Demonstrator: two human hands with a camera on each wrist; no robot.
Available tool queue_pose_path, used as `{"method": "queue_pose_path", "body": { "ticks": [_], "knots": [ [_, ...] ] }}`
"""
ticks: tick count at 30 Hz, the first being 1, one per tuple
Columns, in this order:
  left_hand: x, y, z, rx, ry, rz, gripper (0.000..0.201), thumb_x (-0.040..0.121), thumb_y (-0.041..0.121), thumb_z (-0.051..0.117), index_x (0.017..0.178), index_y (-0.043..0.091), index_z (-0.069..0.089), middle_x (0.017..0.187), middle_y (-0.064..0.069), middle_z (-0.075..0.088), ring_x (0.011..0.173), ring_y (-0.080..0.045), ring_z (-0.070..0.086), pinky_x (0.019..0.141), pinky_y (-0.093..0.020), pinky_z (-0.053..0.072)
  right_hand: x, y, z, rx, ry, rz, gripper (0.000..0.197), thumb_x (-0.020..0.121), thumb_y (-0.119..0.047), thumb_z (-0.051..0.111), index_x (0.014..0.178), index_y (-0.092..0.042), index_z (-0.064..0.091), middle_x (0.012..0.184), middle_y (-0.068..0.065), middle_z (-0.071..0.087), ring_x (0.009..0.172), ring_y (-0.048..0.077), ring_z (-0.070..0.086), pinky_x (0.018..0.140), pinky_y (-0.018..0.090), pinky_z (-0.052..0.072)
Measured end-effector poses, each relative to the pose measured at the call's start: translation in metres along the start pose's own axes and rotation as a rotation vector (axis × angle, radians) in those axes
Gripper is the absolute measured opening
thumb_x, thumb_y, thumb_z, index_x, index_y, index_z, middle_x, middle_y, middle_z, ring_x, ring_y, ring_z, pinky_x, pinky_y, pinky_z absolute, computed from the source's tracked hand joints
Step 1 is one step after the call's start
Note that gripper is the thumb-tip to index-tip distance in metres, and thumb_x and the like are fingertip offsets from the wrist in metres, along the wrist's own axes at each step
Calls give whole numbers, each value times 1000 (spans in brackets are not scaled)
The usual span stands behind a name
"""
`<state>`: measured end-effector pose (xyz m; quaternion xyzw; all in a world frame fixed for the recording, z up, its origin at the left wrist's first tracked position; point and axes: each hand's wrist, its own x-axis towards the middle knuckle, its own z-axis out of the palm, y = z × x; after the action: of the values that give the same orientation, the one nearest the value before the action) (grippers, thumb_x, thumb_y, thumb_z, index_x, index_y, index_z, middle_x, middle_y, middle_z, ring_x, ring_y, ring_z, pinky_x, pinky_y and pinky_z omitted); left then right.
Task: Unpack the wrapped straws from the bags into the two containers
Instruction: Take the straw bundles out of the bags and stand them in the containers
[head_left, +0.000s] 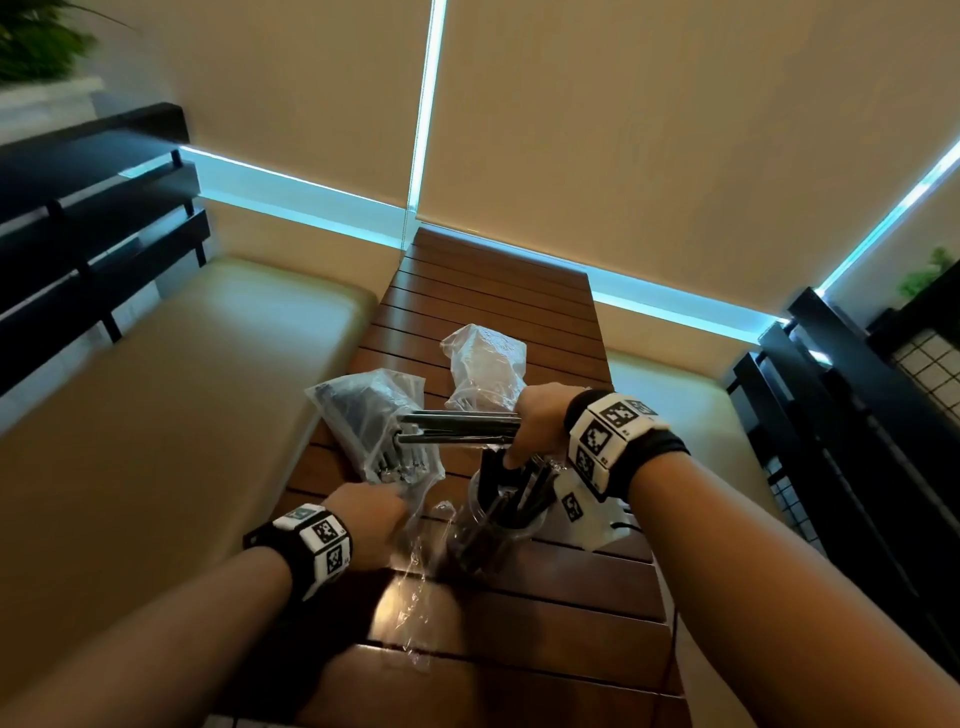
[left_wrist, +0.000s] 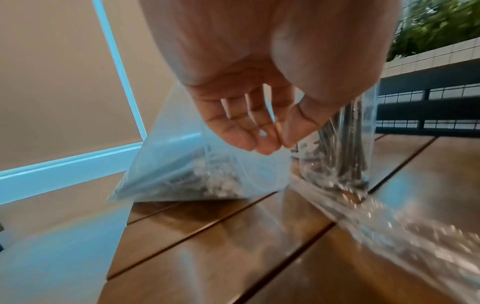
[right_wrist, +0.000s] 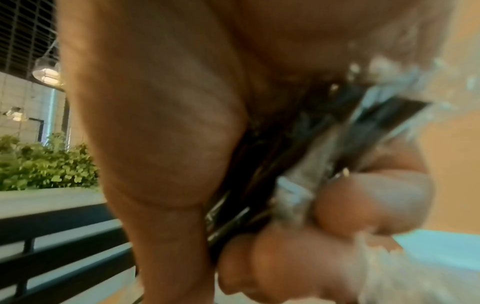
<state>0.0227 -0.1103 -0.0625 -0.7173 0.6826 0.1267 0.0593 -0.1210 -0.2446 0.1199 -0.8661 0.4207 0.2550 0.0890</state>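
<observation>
On the slatted wooden table lies a clear bag of black wrapped straws. My left hand pinches its near edge. The left wrist view shows the thumb and fingertips meeting on the film of the bag, which rises like a tent. My right hand grips a bundle of black straws held level, just above a clear container that has several straws standing in it. In the right wrist view the fingers curl round the wrapped straws. The container stands right of the bag.
A second clear bag lies farther back on the table. A loose strip of clear plastic trails toward me. Beige bench cushions flank the narrow table, with black railings beyond them.
</observation>
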Motion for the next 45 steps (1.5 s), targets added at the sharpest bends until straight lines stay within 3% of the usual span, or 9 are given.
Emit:
{"method": "queue_pose_path", "body": {
  "ticks": [6,11,17,22,26,33,37,40,45],
  "knots": [
    [4,-2,-41,-543,241,-39,27,85,40,57,77,18,69,74,7,66,68,-9,62,67,-26,48,-17,40,-17,3,54,-14,22,76,-30,77,93,-19,69,76,-2,65,67,16,63,66,29,56],
    [1,21,-114,-1209,242,104,75,67,80,57,114,21,63,102,12,68,87,4,65,69,-11,50,-25,44,-12,244,280,-171,14,81,-27,73,93,-27,67,82,-6,66,70,7,61,61,21,48],
    [13,44,-192,-2005,581,127,25,85,33,68,92,11,61,90,-9,71,89,-23,70,92,-39,54,-5,10,28,519,495,-288,20,86,-24,70,74,-26,54,73,-5,61,63,8,57,59,22,45],
    [15,68,-216,-1736,726,181,30,85,27,72,67,18,50,57,2,49,54,-13,49,71,-35,51,9,6,41,565,651,-315,28,79,-41,74,77,-22,53,73,-5,60,60,6,53,55,20,42],
    [26,73,-196,-1595,692,231,30,84,29,73,69,16,51,56,1,49,54,-15,49,67,-33,50,16,31,62,403,614,-229,73,57,-78,66,111,-31,49,111,-6,57,97,13,55,82,37,51],
    [54,89,-137,-1378,510,156,41,73,44,76,62,14,50,57,2,51,55,-14,51,64,-34,47,27,40,119,638,517,-237,112,51,-67,77,143,-33,24,132,1,43,121,21,43,102,42,45],
    [63,102,-99,-1070,534,10,33,71,41,83,73,30,51,96,-4,58,90,-20,57,84,-38,48,38,35,141,637,556,-319,92,63,-54,77,141,-22,40,134,2,47,122,19,49,106,31,42],
    [64,96,-78,-869,468,-52,33,64,64,74,74,37,58,108,2,44,107,-22,48,97,-44,44,37,34,150,710,588,-355,78,63,-37,81,133,-23,48,125,-7,53,113,9,55,100,29,48],
    [59,84,-76,-875,550,81,88,57,59,81,129,26,41,126,3,39,111,-14,52,95,-35,49,35,35,159,874,643,-303,90,58,-37,87,135,-31,41,126,-12,45,113,7,51,95,31,52]
  ]
}}
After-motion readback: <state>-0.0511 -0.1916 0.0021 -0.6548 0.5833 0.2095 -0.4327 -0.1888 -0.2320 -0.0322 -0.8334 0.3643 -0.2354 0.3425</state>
